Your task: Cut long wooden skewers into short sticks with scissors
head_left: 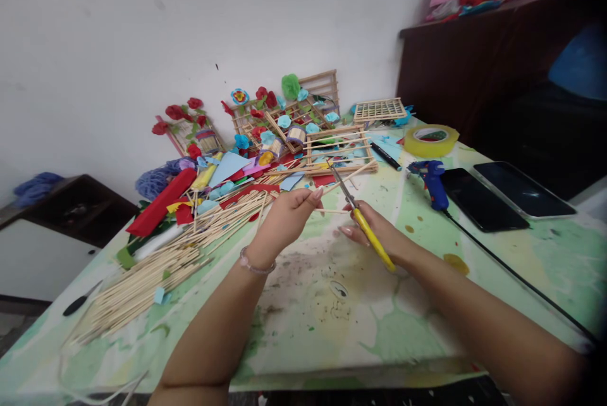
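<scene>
Near the middle of the table, my left hand point(289, 216) pinches thin wooden sticks point(356, 173) that point to the right. My right hand point(372, 229) is closed round scissors with yellow handles point(372, 238), their blades pointing up and away beside the sticks. One stick end reaches from my left fingers toward the right hand. Just beyond the hands lies a small rack of sticks point(339, 150). A large pile of loose sticks point(147, 282) spreads to the left of my left hand.
A blue glue gun point(434, 184) with a black cord, two phones point(481, 200) point(524, 188), yellow tape point(431, 140) and a black marker point(386, 156) are on the right. Paper flowers point(270, 99) and stick frames stand against the wall. Red paper point(164, 203) lies left.
</scene>
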{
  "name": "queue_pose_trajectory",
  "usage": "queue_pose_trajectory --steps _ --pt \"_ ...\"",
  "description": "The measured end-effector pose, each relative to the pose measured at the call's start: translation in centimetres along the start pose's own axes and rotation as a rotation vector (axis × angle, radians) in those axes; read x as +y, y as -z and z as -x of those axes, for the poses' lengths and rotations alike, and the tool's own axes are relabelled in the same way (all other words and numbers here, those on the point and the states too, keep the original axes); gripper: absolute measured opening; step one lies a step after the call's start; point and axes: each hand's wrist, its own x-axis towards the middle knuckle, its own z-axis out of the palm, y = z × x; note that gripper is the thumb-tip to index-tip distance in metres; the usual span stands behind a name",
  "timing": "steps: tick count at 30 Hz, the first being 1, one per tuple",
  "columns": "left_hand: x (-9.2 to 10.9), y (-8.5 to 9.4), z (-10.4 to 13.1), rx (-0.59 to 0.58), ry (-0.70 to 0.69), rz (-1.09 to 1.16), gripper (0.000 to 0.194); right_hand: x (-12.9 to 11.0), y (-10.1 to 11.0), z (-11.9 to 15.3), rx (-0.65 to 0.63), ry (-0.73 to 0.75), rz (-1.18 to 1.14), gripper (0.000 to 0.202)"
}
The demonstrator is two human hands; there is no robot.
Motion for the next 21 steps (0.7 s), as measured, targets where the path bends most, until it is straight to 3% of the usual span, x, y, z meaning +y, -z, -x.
queue_pose_trajectory --steps 6,13,18,21 --pt "0.0 -0.7 -0.1 0.088 -0.010 0.066 0.044 -0.4 0.4 0.1 -0.066 0.013 -0.021 0.059" --pt "-0.7 -1.7 -0.5 0.221 -0.128 -0.028 0.042 0.5 1.3 -0.3 -0.151 0.022 -0.088 0.055" --pt "-1.3 -1.3 -0.9 0.211 -0.191 -0.088 0.040 0.7 2.2 -0.3 -0.221 0.011 -0.072 0.053" --pt "-1.9 -0.2 -1.4 0.346 -0.153 -0.087 0.040 0.0 2.0 0.0 -0.222 0.000 -0.041 0.053"
